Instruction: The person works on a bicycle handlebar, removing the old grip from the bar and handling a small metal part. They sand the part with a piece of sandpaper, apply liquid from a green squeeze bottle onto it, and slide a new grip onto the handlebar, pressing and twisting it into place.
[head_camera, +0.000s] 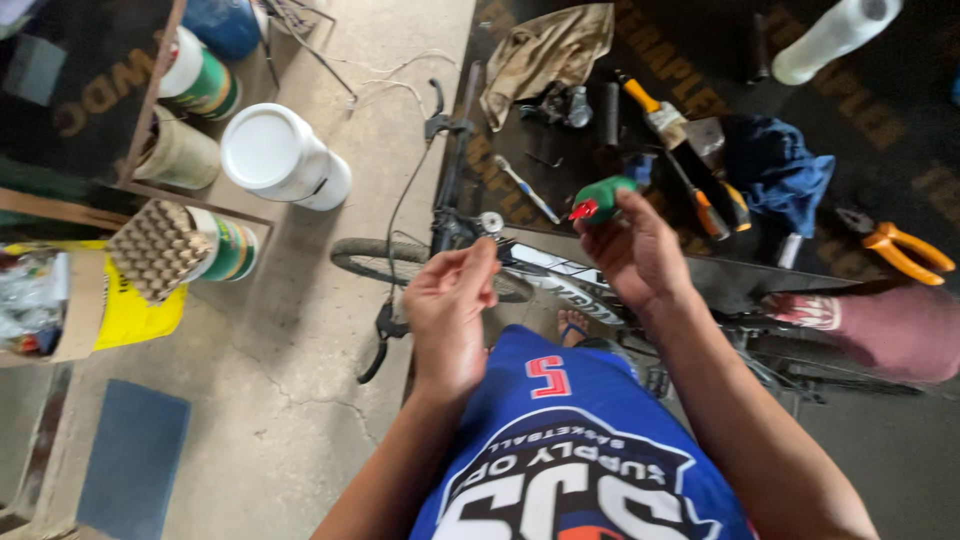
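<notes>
1. While the right hand (640, 250) grips the green bottle with a red nozzle (603, 199) above the bicycle (560, 280), keep its tip aimed down.
2. The left hand (450, 300) has its fingers pinched narrow beside the frame; I cannot tell what they hold.
3. Steady both hands before squeezing.

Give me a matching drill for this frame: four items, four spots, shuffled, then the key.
Things:
1. green can with red nozzle
2. orange-handled pliers
3. white-lidded tub
4. beige rag

Places:
A. on the concrete floor, left of the bike
B. in the right hand
C. far right of the dark mat
D. top of the dark mat, crumpled

Pairs: 1-B, 2-C, 3-A, 4-D
</notes>
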